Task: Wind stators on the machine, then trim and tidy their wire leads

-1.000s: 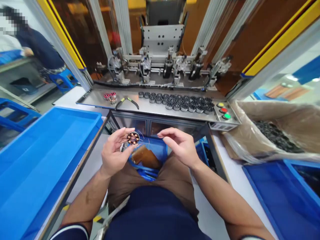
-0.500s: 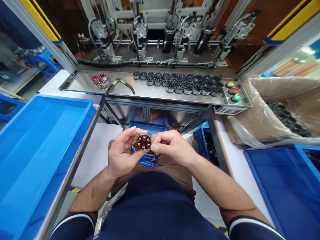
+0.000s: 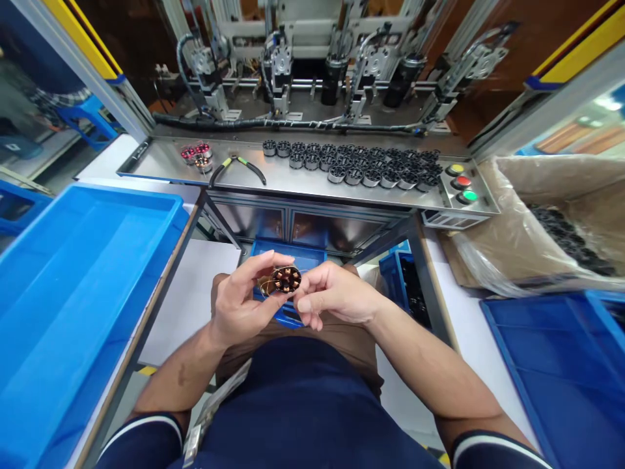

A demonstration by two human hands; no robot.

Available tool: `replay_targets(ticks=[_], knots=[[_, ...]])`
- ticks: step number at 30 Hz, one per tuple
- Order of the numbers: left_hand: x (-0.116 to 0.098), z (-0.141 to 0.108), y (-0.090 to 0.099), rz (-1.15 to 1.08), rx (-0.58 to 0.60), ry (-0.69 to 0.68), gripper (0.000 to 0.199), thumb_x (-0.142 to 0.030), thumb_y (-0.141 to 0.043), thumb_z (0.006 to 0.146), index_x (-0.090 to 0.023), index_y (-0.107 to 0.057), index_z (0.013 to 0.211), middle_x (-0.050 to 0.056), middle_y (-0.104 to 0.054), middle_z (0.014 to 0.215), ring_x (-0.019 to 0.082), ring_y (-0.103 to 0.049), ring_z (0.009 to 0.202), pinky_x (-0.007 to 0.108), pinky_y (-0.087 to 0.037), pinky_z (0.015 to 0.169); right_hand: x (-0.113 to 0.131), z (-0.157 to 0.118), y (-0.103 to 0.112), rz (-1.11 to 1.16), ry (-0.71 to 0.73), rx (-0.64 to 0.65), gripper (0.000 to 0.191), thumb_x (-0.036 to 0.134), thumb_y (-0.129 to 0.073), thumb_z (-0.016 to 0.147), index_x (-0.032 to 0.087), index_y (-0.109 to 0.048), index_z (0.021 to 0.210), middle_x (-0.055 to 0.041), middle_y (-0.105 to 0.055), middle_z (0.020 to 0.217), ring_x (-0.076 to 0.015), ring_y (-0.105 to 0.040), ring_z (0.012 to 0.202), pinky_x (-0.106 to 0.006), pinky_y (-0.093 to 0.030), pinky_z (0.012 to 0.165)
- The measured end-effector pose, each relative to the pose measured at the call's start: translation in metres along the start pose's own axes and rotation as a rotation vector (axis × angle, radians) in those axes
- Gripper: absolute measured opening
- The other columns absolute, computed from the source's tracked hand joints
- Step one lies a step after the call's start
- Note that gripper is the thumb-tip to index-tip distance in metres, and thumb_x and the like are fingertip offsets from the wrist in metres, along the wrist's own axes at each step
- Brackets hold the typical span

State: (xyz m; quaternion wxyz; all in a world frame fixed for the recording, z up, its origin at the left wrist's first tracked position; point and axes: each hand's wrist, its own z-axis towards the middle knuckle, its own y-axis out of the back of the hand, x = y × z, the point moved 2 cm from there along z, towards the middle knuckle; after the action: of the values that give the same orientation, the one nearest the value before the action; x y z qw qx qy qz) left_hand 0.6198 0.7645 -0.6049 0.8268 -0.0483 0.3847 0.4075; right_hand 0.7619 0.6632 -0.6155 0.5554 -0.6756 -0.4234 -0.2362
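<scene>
Right, a blue tray (image 3: 92, 260) stands at the far left, and at the far left corner of the counter (image 3: 166, 153) sits a small dark label (image 3: 140, 151) whose pale marks are too small to read. Just in from that end is a small cluster of red and copper-wound cores (image 3: 197, 155), then green-and-black pliers (image 3: 235, 163), handles splayed toward the near edge. Below that edge, over the person's lap, the left hand (image 3: 244, 299) pinches a copper-wound ring (image 3: 287, 279) between thumb and fingers, its copper face up and thin loose wires trailing from it. The right hand (image 3: 336, 296) is at the ring's right side, thumb and forefinger drawn together and the other fingers curled; whether a wire lies between them is too small to tell. A second ago this hand was well apart from the ring; now the two are close together, while the pliers and cores keep their places. Rows of black cores (image 3: 359, 166) run from mid-counter toward its right end, where yellow (image 3: 456, 169), red (image 3: 461, 183) and green buttons (image 3: 467, 197) sit. Beyond, a plastic-lined carton (image 3: 512, 251) holds black parts (image 3: 571, 238), with a darker blue tray (image 3: 541, 358) nearer the person.
</scene>
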Motion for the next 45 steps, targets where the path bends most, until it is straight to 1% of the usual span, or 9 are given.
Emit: replay_targets(ticks=[8, 12, 16, 19, 25, 32, 36, 39, 45], knots=[[0.0, 0.003, -0.005, -0.094, -0.086, 0.192, 0.078, -0.009, -0.083, 0.073, -0.029, -0.049, 0.141, 0.005, -0.074, 0.114, 0.014, -0.074, 0.094, 0.022, -0.063, 0.081, -0.016, -0.005, -0.014, -0.046, -0.004, -0.004, 0.032, 0.041, -0.089, 0.063, 0.014, -0.071, 0.069, 0.0042, -0.062, 0.048, -0.0064, -0.055, 0.04, -0.015, -0.042, 0.037], [0.004, 0.004, -0.006, -0.215, -0.088, 0.308, 0.071, -0.014, -0.081, 0.077, -0.028, -0.049, 0.139, 0.007, -0.075, 0.114, 0.015, -0.074, 0.095, 0.023, -0.062, 0.083, -0.011, -0.01, -0.005, -0.109, 0.022, 0.027, 0.036, 0.044, -0.089, 0.062, 0.014, -0.072, 0.071, 0.0029, -0.065, 0.051, -0.0084, -0.058, 0.042, -0.018, -0.047, 0.041], [0.004, 0.005, -0.006, -0.301, -0.013, 0.316, 0.064, -0.013, -0.071, 0.086, -0.03, -0.045, 0.142, 0.01, -0.072, 0.124, 0.015, -0.072, 0.102, 0.026, -0.06, 0.089, 0.019, -0.013, 0.012, -0.173, 0.201, -0.164, 0.044, 0.054, -0.087, 0.064, 0.014, -0.071, 0.075, -0.0017, -0.071, 0.062, -0.0114, -0.063, 0.049, -0.023, -0.051, 0.049], [0.002, 0.005, -0.009, -0.3, 0.058, 0.32, 0.061, -0.015, -0.067, 0.089, -0.03, -0.043, 0.144, 0.013, -0.068, 0.13, 0.018, -0.07, 0.111, 0.028, -0.06, 0.091, 0.034, -0.012, 0.007, -0.231, 0.266, -0.253, 0.044, 0.056, -0.082, 0.071, 0.015, -0.065, 0.068, 0.0004, -0.066, 0.057, -0.0097, -0.057, 0.047, -0.023, -0.046, 0.05], [0.004, 0.008, -0.013, -0.347, -0.054, 0.327, 0.074, -0.014, -0.08, 0.077, -0.035, -0.048, 0.141, 0.005, -0.064, 0.117, 0.009, -0.068, 0.081, 0.02, -0.06, 0.074, 0.026, -0.007, -0.009, -0.228, 0.253, -0.243, 0.045, 0.055, -0.08, 0.073, 0.016, -0.059, 0.063, 0.004, -0.059, 0.051, -0.0072, -0.05, 0.046, -0.021, -0.037, 0.049], [0.005, 0.015, -0.011, -0.43, -0.099, 0.458, 0.074, -0.017, -0.083, 0.075, -0.035, -0.049, 0.138, 0.002, -0.069, 0.108, 0.011, -0.07, 0.088, 0.02, -0.058, 0.078, 0.025, -0.005, -0.006, -0.193, 0.293, -0.204, 0.048, 0.057, -0.083, 0.067, 0.016, -0.058, 0.06, 0.0051, -0.055, 0.048, -0.0066, -0.046, 0.044, -0.021, -0.035, 0.046], [0.009, 0.017, -0.007, -0.431, -0.147, 0.463, 0.071, -0.022, -0.082, 0.078, -0.037, -0.048, 0.138, 0.002, -0.071, 0.108, 0.012, -0.07, 0.093, 0.021, -0.057, 0.083, 0.017, 0.001, -0.004, -0.237, 0.308, -0.203, 0.048, 0.059, -0.079, 0.071, 0.016, -0.059, 0.061, 0.0041, -0.055, 0.05, -0.007, -0.046, 0.044, -0.021, -0.034, 0.045], [0.01, 0.017, -0.006, -0.392, -0.105, 0.462, 0.068, -0.021, -0.079, 0.08, -0.037, -0.047, 0.138, 0.002, -0.073, 0.112, 0.012, -0.072, 0.094, 0.021, -0.058, 0.085, 0.017, 0.001, -0.001, -0.249, 0.334, -0.236, 0.049, 0.061, -0.078, 0.07, 0.016, -0.059, 0.063, 0.0037, -0.055, 0.052, -0.0077, -0.047, 0.047, -0.022, -0.037, 0.048], [0.001, 0.012, -0.003, -0.207, -0.042, 0.28, 0.07, -0.007, -0.072, 0.083, -0.034, -0.045, 0.142, 0.005, -0.073, 0.121, 0.014, -0.071, 0.108, 0.022, -0.058, 0.092, 0.036, -0.011, -0.004, -0.32, 0.448, -0.356, 0.052, 0.058, -0.087, 0.06, 0.018, -0.057, 0.077, 0.0048, -0.056, 0.064, -0.0082, -0.048, 0.055, -0.023, -0.041, 0.054]])
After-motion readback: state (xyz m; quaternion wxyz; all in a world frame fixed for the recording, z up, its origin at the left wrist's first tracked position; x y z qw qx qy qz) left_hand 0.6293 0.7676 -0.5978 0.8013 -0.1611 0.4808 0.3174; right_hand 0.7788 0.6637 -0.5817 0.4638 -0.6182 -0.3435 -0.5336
